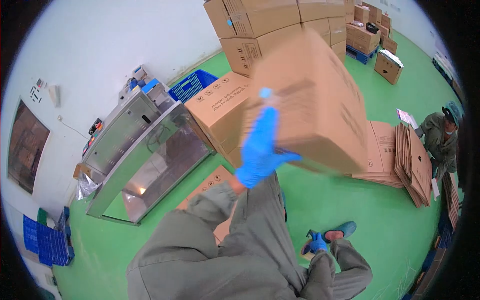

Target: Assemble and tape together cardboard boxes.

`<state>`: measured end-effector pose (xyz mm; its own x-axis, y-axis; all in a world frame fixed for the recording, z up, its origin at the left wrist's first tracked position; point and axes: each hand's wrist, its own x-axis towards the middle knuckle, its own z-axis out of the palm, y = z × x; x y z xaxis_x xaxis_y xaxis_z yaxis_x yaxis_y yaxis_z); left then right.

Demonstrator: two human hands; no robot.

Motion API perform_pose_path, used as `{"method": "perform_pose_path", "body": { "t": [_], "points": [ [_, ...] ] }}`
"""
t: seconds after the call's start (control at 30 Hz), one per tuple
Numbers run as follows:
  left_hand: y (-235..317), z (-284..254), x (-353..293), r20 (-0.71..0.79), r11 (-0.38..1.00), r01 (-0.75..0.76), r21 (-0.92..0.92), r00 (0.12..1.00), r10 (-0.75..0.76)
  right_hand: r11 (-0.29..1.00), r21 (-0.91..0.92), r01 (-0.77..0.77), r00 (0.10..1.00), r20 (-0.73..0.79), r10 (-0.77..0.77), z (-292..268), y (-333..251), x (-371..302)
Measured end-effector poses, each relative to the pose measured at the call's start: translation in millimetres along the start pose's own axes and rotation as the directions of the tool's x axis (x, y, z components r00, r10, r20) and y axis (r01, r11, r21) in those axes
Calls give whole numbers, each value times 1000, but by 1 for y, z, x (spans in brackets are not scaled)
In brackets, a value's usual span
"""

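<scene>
My left hand, in a blue glove, reaches up against the near side of a brown cardboard box. Its fingers are stretched out along the cardboard, with the thumb spread toward the lower edge. This box is tilted and blurred by motion, in front of the stacked cartons; whether anything else supports it is hidden. Low in the picture, beside a foot in a teal clog, my gloved right hand is closed around what looks like a tape dispenser, with a dark frame and a tan roll.
Stacked cartons rise behind the box. Left of them are another carton, a blue crate and a metal machine. Flattened cartons lean at right near a co-worker. A flat cardboard piece lies by my legs.
</scene>
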<state>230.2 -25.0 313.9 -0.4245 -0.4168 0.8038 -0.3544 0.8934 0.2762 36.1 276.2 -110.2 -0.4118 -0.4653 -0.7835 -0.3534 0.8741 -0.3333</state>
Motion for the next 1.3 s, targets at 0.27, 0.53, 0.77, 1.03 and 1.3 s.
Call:
{"method": "perform_pose_path", "body": {
  "t": [0.27,0.53,0.77,1.03,1.3],
  "points": [
    [-84,-78,27,-699,934,213,-286,620,-355,981,-191,-11,982,183,46,7,5,-30],
    [-155,-66,58,-815,897,366,-247,423,-397,995,-86,-54,997,48,58,-5,-10,-50],
    [-194,-2,60,-753,836,441,-325,414,-511,995,-97,-12,997,70,19,21,69,0],
    [-260,4,35,-727,787,558,-263,421,-542,987,-7,-163,961,224,161,18,29,-3],
    [-260,16,16,-700,792,567,-229,469,-538,991,-118,68,983,176,-47,15,17,-10]
  ]
}}
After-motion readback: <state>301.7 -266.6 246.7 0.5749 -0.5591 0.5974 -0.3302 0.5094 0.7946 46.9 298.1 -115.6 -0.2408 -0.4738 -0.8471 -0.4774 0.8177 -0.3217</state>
